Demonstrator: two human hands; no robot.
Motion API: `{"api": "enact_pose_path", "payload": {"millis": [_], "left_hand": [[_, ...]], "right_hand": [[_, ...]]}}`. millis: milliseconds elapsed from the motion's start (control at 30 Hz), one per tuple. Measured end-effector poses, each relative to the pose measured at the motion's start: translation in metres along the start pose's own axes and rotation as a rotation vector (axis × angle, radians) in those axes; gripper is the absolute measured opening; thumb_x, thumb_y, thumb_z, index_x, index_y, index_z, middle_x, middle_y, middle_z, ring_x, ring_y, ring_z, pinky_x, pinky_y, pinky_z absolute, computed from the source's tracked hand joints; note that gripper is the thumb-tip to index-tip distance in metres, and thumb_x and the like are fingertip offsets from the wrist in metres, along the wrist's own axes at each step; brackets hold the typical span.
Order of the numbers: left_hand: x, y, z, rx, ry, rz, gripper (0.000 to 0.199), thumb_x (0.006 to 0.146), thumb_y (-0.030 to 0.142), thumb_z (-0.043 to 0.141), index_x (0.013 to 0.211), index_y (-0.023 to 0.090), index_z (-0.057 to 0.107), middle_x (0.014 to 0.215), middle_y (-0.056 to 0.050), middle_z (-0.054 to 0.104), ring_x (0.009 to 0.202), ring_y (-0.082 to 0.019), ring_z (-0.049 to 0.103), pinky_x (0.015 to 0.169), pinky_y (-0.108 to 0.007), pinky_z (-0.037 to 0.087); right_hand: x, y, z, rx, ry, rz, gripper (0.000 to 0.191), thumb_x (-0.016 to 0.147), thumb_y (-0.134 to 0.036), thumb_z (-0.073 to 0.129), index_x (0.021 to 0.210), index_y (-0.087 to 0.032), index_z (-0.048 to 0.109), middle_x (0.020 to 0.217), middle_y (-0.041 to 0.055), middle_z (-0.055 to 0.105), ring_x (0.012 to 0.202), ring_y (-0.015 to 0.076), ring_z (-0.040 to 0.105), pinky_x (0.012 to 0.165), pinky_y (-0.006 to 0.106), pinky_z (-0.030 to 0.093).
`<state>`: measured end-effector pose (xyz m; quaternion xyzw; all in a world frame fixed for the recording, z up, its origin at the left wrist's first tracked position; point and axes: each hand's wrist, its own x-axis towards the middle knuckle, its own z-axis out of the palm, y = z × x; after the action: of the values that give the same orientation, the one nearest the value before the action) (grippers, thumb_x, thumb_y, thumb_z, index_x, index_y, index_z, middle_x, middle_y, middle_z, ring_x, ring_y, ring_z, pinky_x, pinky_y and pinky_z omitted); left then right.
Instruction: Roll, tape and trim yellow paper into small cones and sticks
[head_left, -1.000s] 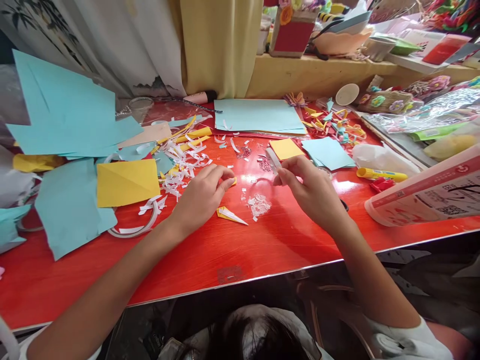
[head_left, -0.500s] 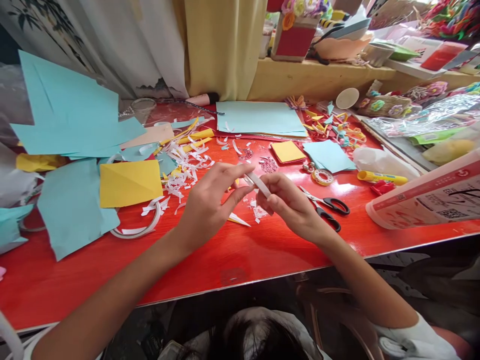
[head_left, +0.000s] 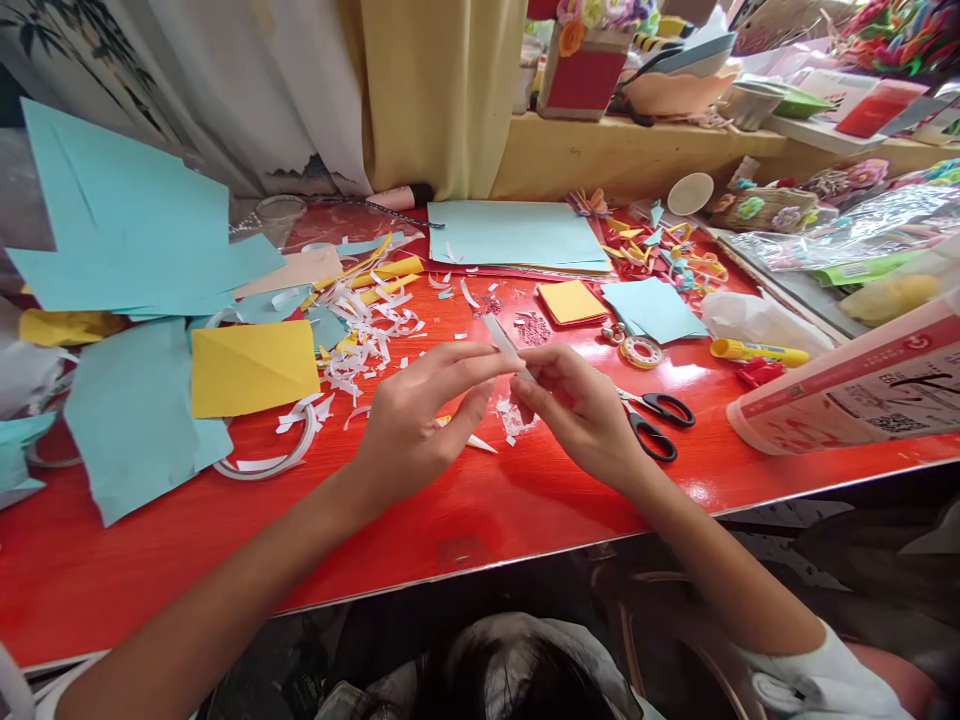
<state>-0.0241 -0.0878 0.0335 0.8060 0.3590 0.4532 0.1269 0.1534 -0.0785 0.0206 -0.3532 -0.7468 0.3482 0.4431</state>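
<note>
Between my two hands, above the red table, is a narrow white strip [head_left: 501, 336], its free end pointing up and away from me. My right hand [head_left: 581, 415] pinches the strip's near end with thumb and fingers. My left hand [head_left: 424, 405] holds it from the other side, fingers reaching across it, so part of the strip is hidden. Just beyond the fingers lie small dark beads [head_left: 531, 328] and white scraps [head_left: 511, 418]. A white pointed paper piece [head_left: 480, 443] rests under my left hand. Scissors with black handles [head_left: 660, 425] lie beside my right hand.
Light-blue sheets [head_left: 146, 400], a yellow sheet [head_left: 255, 368] and a white tape roll [head_left: 274, 462] are on the left. White shreds [head_left: 364, 335] lie near them. Yellow squares [head_left: 571, 302], blue squares [head_left: 652, 308], a small tape roll [head_left: 641, 351] and a large cup [head_left: 847, 385] stand right.
The white strip has turned so its free end now points away from me rather than toward my right hand. My hands have come closer together, and the view has shifted slightly.
</note>
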Motion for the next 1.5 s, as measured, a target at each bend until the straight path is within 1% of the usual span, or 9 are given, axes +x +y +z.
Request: {"api": "enact_pose_path", "payload": {"millis": [233,333,433,667,933,1067,1233,1367,1500], "left_hand": [[0.004,-0.001,0.001,-0.055,0.125,-0.163,0.034,0.085,0.022,0.056,0.117,0.025,0.045,0.111,-0.004,0.056,0.093,-0.013,0.058,0.078,-0.028,0.053],[0.005,-0.004,0.000,0.049,0.033,-0.092,0.019,0.085,0.023,0.057,0.104,0.023,0.053,0.099,-0.002,0.060,0.092,-0.014,0.057,0.081,-0.029,0.049],[0.004,-0.005,0.001,0.117,-0.037,-0.011,0.005,0.086,0.017,0.054,0.090,0.020,0.056,0.087,-0.001,0.060,0.086,-0.013,0.056,0.079,-0.028,0.047],[0.002,-0.004,0.001,0.227,0.030,0.144,0.010,0.088,0.014,0.050,0.091,0.020,0.057,0.085,-0.002,0.060,0.079,-0.013,0.053,0.072,-0.027,0.046],[0.004,-0.004,0.002,0.254,-0.030,0.031,0.004,0.087,0.020,0.053,0.090,0.019,0.055,0.087,-0.003,0.059,0.085,-0.015,0.055,0.077,-0.029,0.046],[0.005,-0.003,0.003,0.246,-0.045,-0.008,0.007,0.086,0.013,0.052,0.083,0.019,0.051,0.082,-0.002,0.056,0.079,-0.015,0.052,0.071,-0.028,0.044],[0.001,-0.008,0.004,0.403,-0.026,0.168,0.011,0.088,0.012,0.044,0.080,0.017,0.050,0.077,-0.005,0.052,0.076,-0.017,0.048,0.068,-0.031,0.042],[-0.002,-0.006,0.000,0.469,-0.024,0.397,0.014,0.088,0.011,0.042,0.086,0.020,0.054,0.080,-0.005,0.055,0.078,-0.018,0.051,0.067,-0.031,0.043],[0.003,-0.001,-0.006,0.327,0.028,0.182,0.010,0.088,0.016,0.049,0.085,0.021,0.057,0.081,-0.003,0.059,0.078,-0.015,0.054,0.072,-0.030,0.045]], "right_hand": [[0.002,-0.004,0.000,-0.173,0.030,0.015,0.021,0.090,-0.023,0.047,0.111,-0.020,0.047,0.070,-0.0024,0.053,0.061,0.0100,0.050,0.059,0.025,0.043],[0.001,-0.002,-0.001,-0.151,-0.046,0.048,0.033,0.090,-0.022,0.048,0.122,-0.023,0.039,0.068,-0.0032,0.055,0.061,0.0114,0.053,0.061,0.027,0.045],[0.001,0.000,0.000,-0.169,-0.086,0.021,0.024,0.091,-0.022,0.046,0.114,-0.023,0.045,0.075,-0.0012,0.060,0.067,0.0115,0.058,0.062,0.026,0.045],[0.005,-0.004,0.002,-0.208,-0.083,0.008,0.014,0.089,-0.018,0.048,0.100,-0.019,0.056,0.086,0.0017,0.066,0.071,0.0093,0.060,0.062,0.021,0.044],[0.003,-0.005,0.002,-0.217,-0.056,0.049,0.013,0.090,-0.016,0.044,0.093,-0.017,0.057,0.063,-0.0023,0.059,0.054,0.0076,0.053,0.054,0.020,0.042],[0.002,-0.005,0.004,-0.261,-0.048,0.022,0.013,0.089,-0.016,0.044,0.089,-0.018,0.057,0.069,-0.0010,0.063,0.055,0.0070,0.052,0.055,0.020,0.041],[0.001,-0.007,0.007,-0.232,-0.046,-0.005,0.014,0.088,-0.014,0.045,0.088,-0.017,0.058,0.072,-0.0001,0.065,0.057,0.0071,0.053,0.056,0.020,0.041],[0.004,-0.001,-0.003,-0.234,0.103,0.081,0.014,0.089,-0.022,0.046,0.089,-0.017,0.059,0.069,-0.0006,0.062,0.055,0.0079,0.051,0.053,0.021,0.040],[0.009,0.012,-0.020,-0.395,0.226,0.147,0.020,0.089,-0.028,0.045,0.096,-0.018,0.061,0.072,0.0013,0.065,0.055,0.0096,0.052,0.056,0.024,0.041]]}}
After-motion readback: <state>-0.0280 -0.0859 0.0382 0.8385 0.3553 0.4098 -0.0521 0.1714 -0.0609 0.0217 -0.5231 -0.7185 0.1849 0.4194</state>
